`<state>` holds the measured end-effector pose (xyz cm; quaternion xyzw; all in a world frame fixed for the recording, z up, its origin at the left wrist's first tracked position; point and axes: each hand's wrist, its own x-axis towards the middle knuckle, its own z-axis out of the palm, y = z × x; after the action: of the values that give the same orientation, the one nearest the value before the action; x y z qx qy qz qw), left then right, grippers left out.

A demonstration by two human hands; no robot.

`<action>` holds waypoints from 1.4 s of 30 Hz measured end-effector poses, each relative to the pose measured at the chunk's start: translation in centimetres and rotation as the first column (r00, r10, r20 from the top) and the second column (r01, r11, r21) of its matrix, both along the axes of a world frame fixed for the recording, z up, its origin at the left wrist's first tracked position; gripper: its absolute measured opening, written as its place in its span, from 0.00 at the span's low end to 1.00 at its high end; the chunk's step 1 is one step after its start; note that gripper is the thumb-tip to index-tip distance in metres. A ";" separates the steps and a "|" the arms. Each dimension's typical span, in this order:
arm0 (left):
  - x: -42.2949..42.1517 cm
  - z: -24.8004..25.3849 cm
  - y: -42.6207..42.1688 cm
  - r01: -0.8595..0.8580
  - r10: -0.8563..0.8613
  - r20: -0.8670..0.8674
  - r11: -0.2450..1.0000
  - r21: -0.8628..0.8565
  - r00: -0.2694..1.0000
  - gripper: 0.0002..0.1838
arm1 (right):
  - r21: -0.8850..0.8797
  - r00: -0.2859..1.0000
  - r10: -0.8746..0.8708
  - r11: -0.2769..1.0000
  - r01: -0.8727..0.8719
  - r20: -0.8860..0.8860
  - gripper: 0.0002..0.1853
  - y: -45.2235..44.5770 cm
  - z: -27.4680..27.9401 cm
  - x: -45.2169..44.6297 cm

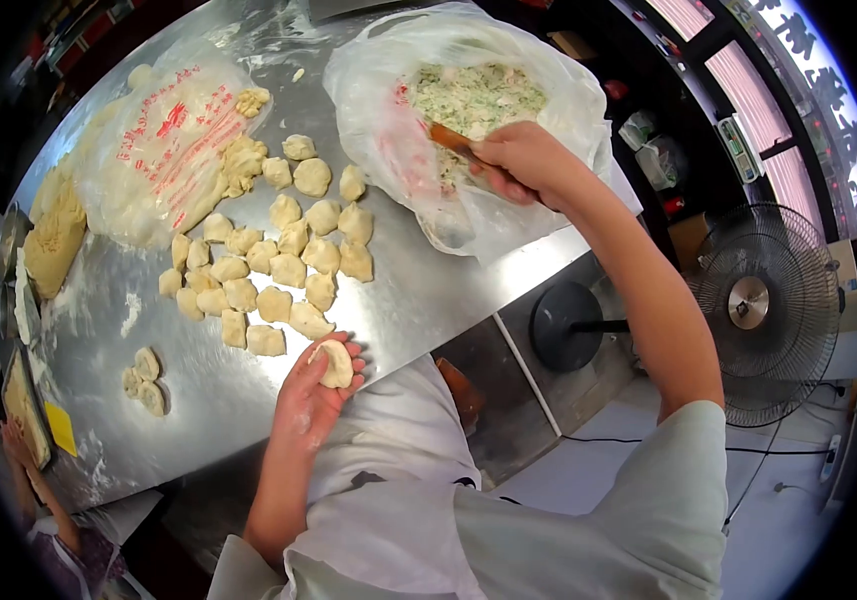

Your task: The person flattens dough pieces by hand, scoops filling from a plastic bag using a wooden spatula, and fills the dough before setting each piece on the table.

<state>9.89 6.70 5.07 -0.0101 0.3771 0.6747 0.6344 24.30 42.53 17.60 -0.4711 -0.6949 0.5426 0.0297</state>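
Note:
My left hand [310, 398] is palm up at the near edge of the metal table, its fingers curled round a small cupped dough wrapper [335, 364]. Over a large plastic-lined container, my right hand [528, 163] grips a flat brown wooden spatula [448, 138]. The spatula's tip is at the edge of the pale green, chopped filling [478, 98]; part of the tool is hidden by my fingers. Just beyond my left hand, many dough pieces [288, 270] lie loosely grouped on the table.
A printed plastic bag [163, 150] covers a big mass of dough at the back left. A few small dough pieces [148, 382] sit apart at the left. Another person's hands [16, 445] are near a tray [22, 405]. A standing fan [748, 303] is at right.

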 end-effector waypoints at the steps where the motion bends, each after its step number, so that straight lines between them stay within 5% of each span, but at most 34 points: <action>1: 0.1 0.1 0.1 0.006 -0.006 -0.007 1.000 -0.004 1.000 0.24 | 0.000 0.999 -0.012 1.000 0.012 -0.038 0.16 -0.1 0.3 -0.7; 4: 0.0 1.0 0.1 -0.009 0.009 -0.016 1.000 0.004 1.000 0.24 | 0.170 0.999 0.028 0.985 -0.031 0.020 0.16 -0.2 0.8 -2.3; 11: -2.3 1.5 0.2 -0.175 0.144 0.184 0.971 0.163 0.972 0.29 | 0.147 0.980 -0.039 0.987 0.069 -0.196 0.17 -2.7 3.2 0.2; 16: -3.7 6.1 5.4 -0.249 0.231 0.094 0.917 0.311 0.968 0.30 | 0.354 0.974 0.015 0.933 0.068 -0.227 0.11 -11.1 3.6 -0.1; 19: -4.3 7.4 8.4 -0.312 0.254 0.197 0.871 0.378 0.947 0.26 | 0.807 0.969 0.178 0.590 0.034 -0.171 0.10 -15.7 0.5 -1.2; 21: -4.0 7.7 9.9 -0.343 0.296 0.175 0.852 0.395 0.939 0.24 | 0.955 0.973 0.227 0.276 -0.110 0.047 0.22 -17.9 -1.3 -1.7; 24: -2.8 8.1 10.4 -0.364 0.361 0.075 0.869 0.334 0.930 0.20 | 0.951 0.963 0.266 0.281 -0.126 0.049 0.28 -20.8 -3.6 -2.9; 28: -2.1 7.3 10.5 -0.425 0.425 0.066 0.861 0.280 0.903 0.21 | 0.898 0.957 0.276 0.391 -0.202 0.095 0.26 -21.1 -2.9 -2.2; 31: -3.1 5.0 10.3 -0.425 0.405 0.132 0.838 0.342 0.905 0.22 | 0.664 0.922 0.334 0.737 -0.127 -0.194 0.21 -18.4 -1.4 0.4; 33: -3.8 4.4 9.6 -0.433 0.403 0.160 0.835 0.341 0.901 0.25 | 0.510 0.969 0.125 0.860 0.000 -0.211 0.15 -16.3 1.6 1.4; 36: -3.7 4.3 8.1 -0.382 0.341 0.188 0.885 0.265 0.921 0.25 | 0.332 0.987 -0.110 0.932 0.144 -0.120 0.12 -10.5 3.7 2.8; 42: -1.5 3.3 6.4 -0.238 0.216 0.133 0.954 0.182 0.967 0.27 | -0.111 0.999 -0.035 0.993 0.037 0.022 0.13 0.1 1.0 4.0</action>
<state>8.36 13.08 8.40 -0.0283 0.2691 0.7754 0.5706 28.29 42.61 18.62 -0.4900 -0.6551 0.5751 0.0061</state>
